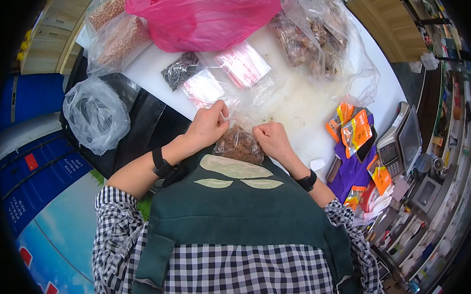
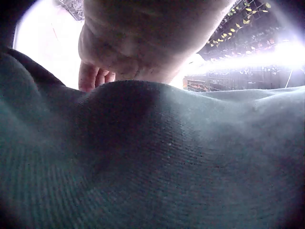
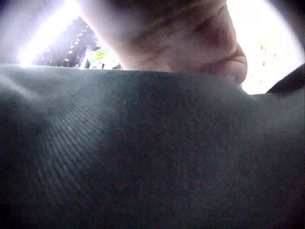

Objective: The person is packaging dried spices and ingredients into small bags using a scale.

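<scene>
L hand (image 1: 207, 127) pinching clear bag (image 1: 240, 139) by its top; R hand (image 1: 273, 141) curled on opp. edge. Bag btwn hands; best hold film taut, pinch evenly, w/o squeezing brown bits (image 1: 239, 150).

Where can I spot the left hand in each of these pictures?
Head: left hand near the centre, at the bag of brown stuff.
Left wrist: large at the top, fingers pointing down, left of centre.
Right wrist: not in it; that is the right hand.
Shared landmark: the apron, filling the lower part of both wrist views.
</scene>
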A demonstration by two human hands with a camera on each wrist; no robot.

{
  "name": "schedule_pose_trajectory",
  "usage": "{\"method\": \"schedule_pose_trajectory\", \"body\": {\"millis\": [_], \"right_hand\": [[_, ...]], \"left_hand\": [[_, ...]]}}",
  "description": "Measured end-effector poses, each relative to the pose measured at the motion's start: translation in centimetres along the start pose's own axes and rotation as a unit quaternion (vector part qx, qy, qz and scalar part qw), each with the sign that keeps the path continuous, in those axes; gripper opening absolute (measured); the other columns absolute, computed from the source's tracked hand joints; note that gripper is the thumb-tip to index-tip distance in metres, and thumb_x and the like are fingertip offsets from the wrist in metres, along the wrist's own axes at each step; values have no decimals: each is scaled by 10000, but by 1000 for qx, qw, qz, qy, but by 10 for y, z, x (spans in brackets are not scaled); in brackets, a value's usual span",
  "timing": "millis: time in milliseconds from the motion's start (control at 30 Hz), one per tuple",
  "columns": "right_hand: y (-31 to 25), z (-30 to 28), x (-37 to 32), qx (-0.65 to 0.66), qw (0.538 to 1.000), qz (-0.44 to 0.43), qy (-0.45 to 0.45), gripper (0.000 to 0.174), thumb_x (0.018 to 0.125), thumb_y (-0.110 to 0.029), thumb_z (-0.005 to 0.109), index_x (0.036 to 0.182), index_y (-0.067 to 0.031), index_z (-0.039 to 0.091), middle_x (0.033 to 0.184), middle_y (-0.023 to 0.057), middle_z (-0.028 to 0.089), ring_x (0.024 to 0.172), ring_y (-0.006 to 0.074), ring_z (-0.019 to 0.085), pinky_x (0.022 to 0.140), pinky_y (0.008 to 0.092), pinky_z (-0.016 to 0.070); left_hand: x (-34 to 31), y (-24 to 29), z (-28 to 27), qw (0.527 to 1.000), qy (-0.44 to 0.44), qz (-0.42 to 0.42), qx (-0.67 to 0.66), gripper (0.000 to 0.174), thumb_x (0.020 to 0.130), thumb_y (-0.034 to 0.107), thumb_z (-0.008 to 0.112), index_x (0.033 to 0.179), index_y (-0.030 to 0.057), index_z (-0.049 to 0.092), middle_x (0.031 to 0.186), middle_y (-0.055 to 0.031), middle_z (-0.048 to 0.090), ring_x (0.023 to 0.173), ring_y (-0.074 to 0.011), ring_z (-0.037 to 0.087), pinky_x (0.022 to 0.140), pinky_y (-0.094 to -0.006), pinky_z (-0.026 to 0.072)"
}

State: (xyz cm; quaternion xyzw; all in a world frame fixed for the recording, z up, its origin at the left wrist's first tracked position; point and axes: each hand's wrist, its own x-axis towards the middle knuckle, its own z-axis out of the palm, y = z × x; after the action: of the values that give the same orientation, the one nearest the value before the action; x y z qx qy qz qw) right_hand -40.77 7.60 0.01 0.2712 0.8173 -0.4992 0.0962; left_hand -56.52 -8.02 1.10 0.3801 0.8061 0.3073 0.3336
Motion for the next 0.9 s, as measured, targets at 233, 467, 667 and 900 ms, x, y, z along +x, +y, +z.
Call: {"method": "schedule_pose_trajectory", "body": {"millis": [233, 467, 667, 900], "right_hand": [[-12, -2, -3, 9, 994, -54, 90, 255, 841, -203, 595, 690, 1, 612, 640, 208, 602, 557, 384, 579, 552, 445, 466], [-12, -9, -10, 9, 995, -88, 50, 235, 847, -176, 573, 707, 10, 605, 621, 205, 573, 570, 366, 576, 555, 417, 458], [-10, -10, 1, -1, 997, -57, 57, 185, 821, -158, 617, 750, 13, 603, 638, 168, 578, 541, 256, 547, 558, 360, 458], [-14, -9, 16, 172, 973, -119, 95, 218, 802, -160, 712, 931, -18, 606, 800, 37, 607, 644, 95, 547, 583, 261, 461]], "left_hand": [[-2, -3, 5, 995, -30, 30, -85, 163, 866, 105, 624, 930, 29, 495, 629, -79, 593, 548, -161, 560, 535, -299, 446], [-3, 0, 8, 981, -83, -41, -170, 107, 971, 141, 490, 988, 60, 423, 672, -97, 590, 575, -171, 536, 542, -311, 413], [1, 8, 5, 979, -105, -23, -175, 117, 977, 145, 492, 992, 62, 411, 667, -109, 589, 570, -204, 565, 538, -332, 424], [4, 10, 15, 983, -85, 40, -156, 128, 983, 146, 484, 1011, 54, 400, 689, -134, 609, 579, -247, 590, 555, -354, 440]]}}
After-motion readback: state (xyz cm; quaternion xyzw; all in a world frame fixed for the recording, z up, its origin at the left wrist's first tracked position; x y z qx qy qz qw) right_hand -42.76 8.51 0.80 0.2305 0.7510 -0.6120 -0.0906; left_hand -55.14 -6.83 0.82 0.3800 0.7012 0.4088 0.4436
